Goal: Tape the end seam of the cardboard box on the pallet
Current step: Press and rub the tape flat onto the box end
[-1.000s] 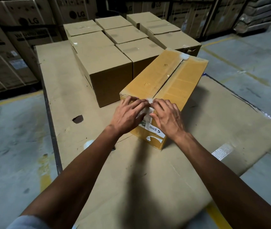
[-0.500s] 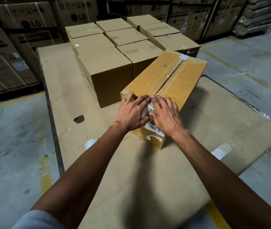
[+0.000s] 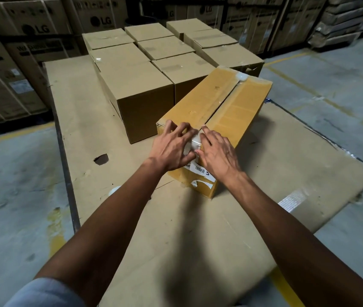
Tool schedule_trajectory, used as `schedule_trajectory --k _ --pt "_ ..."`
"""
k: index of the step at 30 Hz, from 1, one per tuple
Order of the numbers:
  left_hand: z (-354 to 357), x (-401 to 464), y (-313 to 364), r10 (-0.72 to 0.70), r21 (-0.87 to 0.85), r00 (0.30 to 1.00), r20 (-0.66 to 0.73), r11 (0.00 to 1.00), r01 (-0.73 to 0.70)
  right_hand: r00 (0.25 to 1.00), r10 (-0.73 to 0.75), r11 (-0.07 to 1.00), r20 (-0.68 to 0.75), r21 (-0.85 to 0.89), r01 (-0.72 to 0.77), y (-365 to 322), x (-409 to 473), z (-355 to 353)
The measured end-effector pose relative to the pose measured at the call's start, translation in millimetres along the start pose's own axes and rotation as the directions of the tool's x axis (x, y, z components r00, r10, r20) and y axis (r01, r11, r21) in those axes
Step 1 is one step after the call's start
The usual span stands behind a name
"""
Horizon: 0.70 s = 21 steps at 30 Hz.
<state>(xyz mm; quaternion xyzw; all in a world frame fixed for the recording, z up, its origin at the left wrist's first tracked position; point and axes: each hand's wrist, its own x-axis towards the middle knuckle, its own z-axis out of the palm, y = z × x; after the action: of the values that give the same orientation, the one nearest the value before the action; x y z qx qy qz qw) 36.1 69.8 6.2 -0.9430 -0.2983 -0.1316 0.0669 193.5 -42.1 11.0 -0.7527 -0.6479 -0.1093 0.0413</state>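
A long yellow-brown cardboard box (image 3: 231, 107) lies on the cardboard-covered pallet (image 3: 198, 229), its top seam running away from me under clear tape. At its near end a patch of clear tape (image 3: 196, 140) folds over the top edge. My left hand (image 3: 171, 149) rests on that near corner with fingers spread and arched, fingertips on the box top. My right hand (image 3: 218, 151) lies flat beside it, fingers pressing the tape at the seam. A white label (image 3: 200, 171) shows on the end face below my hands.
Several sealed brown boxes (image 3: 136, 85) stand in rows behind and left of the yellow box. Large printed cartons (image 3: 10, 63) line the back. A dark hole (image 3: 101, 159) marks the pallet cover at left. Concrete floor with yellow lines surrounds the pallet.
My left hand's fingers have lifted from flat to arched and spread. Both hands stay at the near end of the box; the view has shifted slightly closer.
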Motion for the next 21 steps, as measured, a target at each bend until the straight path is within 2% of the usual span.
schedule_trajectory --k 3,8,10,15,21 --pt "-5.1 4.2 5.3 0.002 0.040 1.000 0.029 0.999 -0.003 1.000 0.021 0.999 0.015 0.031 -0.022 -0.8 -1.5 -3.3" --pt "-4.1 -13.4 7.9 0.054 0.045 0.995 -0.079 0.998 -0.051 0.973 -0.053 0.981 -0.226 0.169 0.092 8.7 -13.4 1.4" --pt "4.2 -18.8 8.0 0.099 0.018 0.984 -0.149 0.995 -0.098 0.963 -0.082 0.973 -0.255 0.188 0.132 11.0 -14.1 4.3" --pt "9.8 -18.1 7.5 0.072 -0.072 0.982 -0.175 0.994 -0.086 0.967 -0.083 0.970 -0.242 0.202 0.134 10.0 -12.6 6.2" --pt "5.9 -12.1 0.4 0.051 -0.039 0.997 -0.059 0.998 -0.053 0.992 -0.068 0.990 -0.110 0.119 0.081 8.3 -5.1 5.2"
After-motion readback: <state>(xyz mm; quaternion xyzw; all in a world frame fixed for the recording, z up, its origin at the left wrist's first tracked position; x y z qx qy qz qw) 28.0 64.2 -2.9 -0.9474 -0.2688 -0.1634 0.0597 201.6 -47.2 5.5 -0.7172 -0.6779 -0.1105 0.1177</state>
